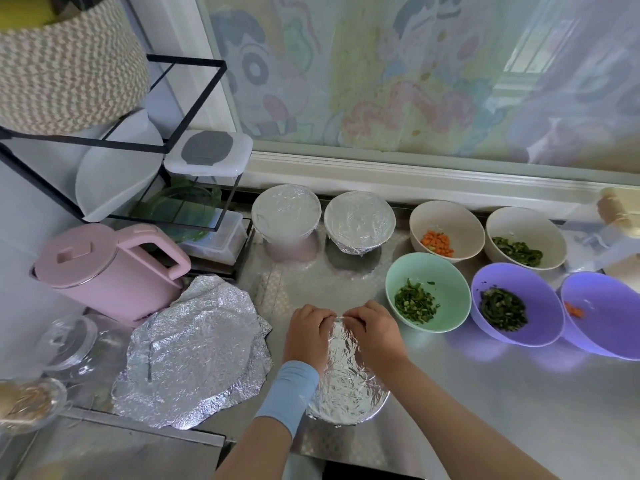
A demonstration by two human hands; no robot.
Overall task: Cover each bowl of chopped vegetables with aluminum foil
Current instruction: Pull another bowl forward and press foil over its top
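A bowl wrapped in aluminum foil [348, 386] stands on the steel counter right in front of me. My left hand [306, 336] and my right hand [375, 336] both curl over its far rim and pinch the foil edge there. Two foil-covered bowls stand at the back: one pink [285, 213], one beside it [359, 220]. Uncovered are a cream bowl of carrot cubes [446, 230], a cream bowl of greens [524, 237], a mint bowl of greens [427, 296], a purple bowl of greens [516, 306] and a purple bowl with carrot [602, 313].
A stack of loose foil sheets [194, 351] lies left of my hands. A pink kettle [110, 271], a black wire rack [138, 150] with containers, a woven basket [65, 60] and a glass lid [69, 341] crowd the left side. A window runs along the back.
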